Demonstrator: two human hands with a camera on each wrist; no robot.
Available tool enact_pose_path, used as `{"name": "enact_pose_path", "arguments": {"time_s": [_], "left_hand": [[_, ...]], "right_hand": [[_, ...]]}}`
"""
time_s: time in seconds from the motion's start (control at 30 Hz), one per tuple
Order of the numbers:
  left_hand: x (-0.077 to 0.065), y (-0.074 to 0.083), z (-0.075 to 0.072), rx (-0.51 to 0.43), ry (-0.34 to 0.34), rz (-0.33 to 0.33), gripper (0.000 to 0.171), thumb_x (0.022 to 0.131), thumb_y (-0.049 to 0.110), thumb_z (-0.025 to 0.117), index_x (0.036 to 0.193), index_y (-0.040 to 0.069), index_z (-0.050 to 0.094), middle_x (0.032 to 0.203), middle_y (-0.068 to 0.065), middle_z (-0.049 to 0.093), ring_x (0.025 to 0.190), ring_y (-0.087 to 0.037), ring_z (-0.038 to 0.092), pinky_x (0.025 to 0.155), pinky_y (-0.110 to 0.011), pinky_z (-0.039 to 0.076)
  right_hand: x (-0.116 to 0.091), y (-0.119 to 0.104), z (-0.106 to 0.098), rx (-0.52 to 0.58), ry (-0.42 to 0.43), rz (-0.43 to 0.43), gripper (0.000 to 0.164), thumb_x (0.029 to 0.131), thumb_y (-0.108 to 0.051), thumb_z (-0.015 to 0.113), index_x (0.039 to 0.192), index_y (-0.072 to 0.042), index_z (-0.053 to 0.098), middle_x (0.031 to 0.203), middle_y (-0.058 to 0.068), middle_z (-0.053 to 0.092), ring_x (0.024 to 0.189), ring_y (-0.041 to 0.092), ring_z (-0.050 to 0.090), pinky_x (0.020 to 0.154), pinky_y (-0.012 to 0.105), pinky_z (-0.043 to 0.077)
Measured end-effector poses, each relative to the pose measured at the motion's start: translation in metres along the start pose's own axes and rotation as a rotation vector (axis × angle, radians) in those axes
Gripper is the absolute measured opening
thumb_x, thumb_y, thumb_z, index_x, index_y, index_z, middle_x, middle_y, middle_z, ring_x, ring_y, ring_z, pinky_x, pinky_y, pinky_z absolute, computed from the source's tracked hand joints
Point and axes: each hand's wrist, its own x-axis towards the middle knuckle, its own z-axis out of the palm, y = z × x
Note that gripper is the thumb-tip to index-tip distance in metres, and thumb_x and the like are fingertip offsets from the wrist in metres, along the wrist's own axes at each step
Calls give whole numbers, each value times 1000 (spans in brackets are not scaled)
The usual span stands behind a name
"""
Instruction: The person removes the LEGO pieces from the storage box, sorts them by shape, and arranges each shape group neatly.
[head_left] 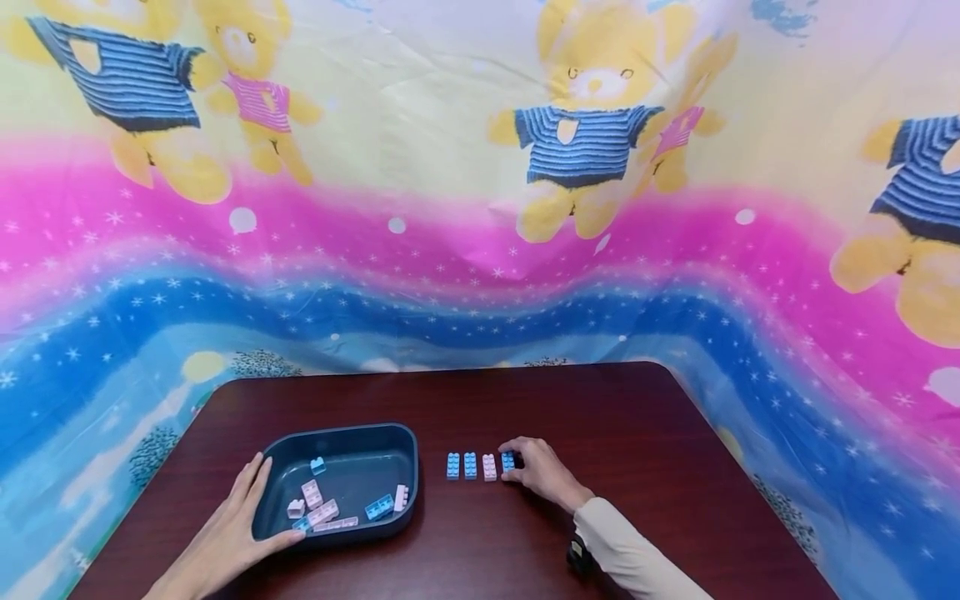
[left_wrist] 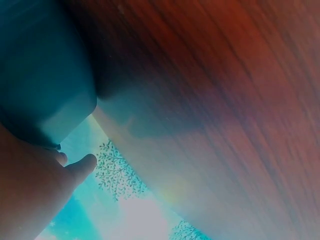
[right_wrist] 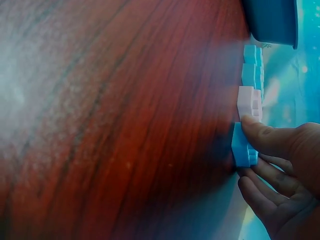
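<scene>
At the right end of a short row, my right hand (head_left: pixel 545 472) pinches a blue toy building brick (right_wrist: pixel 242 146) between thumb and fingers, low at the tabletop. Beside it stands a pale pink brick (head_left: pixel 490 467), then a blue brick (head_left: pixel 470 466) and another blue brick (head_left: pixel 453 466), all lengthwise with studs up. My left hand (head_left: pixel 232 521) rests spread around the near left corner of a dark teal tray (head_left: pixel 408 454), fingers along its left side and thumb at the front rim. Several pink and blue bricks lie loose inside, among them a blue one (head_left: pixel 379 507).
The dark brown wooden table (head_left: pixel 600 417) has rounded far corners. A curtain (head_left: pixel 420 275) printed with bears hangs behind it and along both sides. Something small and black (head_left: pixel 578 553) shows at the right wrist, by the light sleeve (head_left: pixel 630 546).
</scene>
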Motion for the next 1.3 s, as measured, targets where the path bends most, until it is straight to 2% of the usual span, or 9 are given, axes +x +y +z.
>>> {"name": "enact_pose_path", "arguments": {"time_s": [0.37, 0.6, 0.8, 0.93, 1.3], "left_hand": [[-1, -2, 2, -5, 29, 22, 126, 89, 65, 75, 168, -1, 2, 169, -35, 6, 144, -66, 22, 98, -84, 35], [-2, -3, 2, -3, 37, 21, 126, 89, 65, 75, 168, -1, 4, 169, -35, 7, 145, -66, 22, 99, -85, 32], [-2, -2, 1, 2, 38, 18, 125, 88, 65, 75, 169, -1, 5, 169, -34, 8, 145, -65, 22, 101, -85, 31], [-2, 0, 1, 4, 34, 12, 125, 89, 64, 75, 168, -1, 4, 169, -34, 7, 145, -65, 21, 102, -85, 30], [-1, 0, 1, 14, 43, 16, 125, 88, 64, 75, 168, -3, 6, 168, -35, 8, 145, -65, 22, 101, -84, 32]], "right_hand": [[-2, -6, -5, 5, -24, 27, 42, 89, -5, 85, 127, 5, 71, 127, 22, 69, 114, 34, 66, 96, 52, 57], [8, -18, -15, 28, -3, 13, 46, 86, -6, 88, 126, 9, 71, 123, 22, 72, 113, 36, 69, 94, 52, 57], [26, -44, -21, 28, 10, -6, 46, 89, -10, 87, 129, 5, 71, 127, 20, 72, 117, 37, 69, 96, 50, 57], [38, -66, -21, 77, -13, -15, 47, 90, -13, 86, 132, 4, 71, 129, 20, 72, 120, 36, 69, 98, 50, 57], [69, -125, -5, 196, -86, -40, 47, 94, -18, 83, 135, -1, 70, 132, 15, 72, 124, 32, 67, 102, 45, 55]]}}
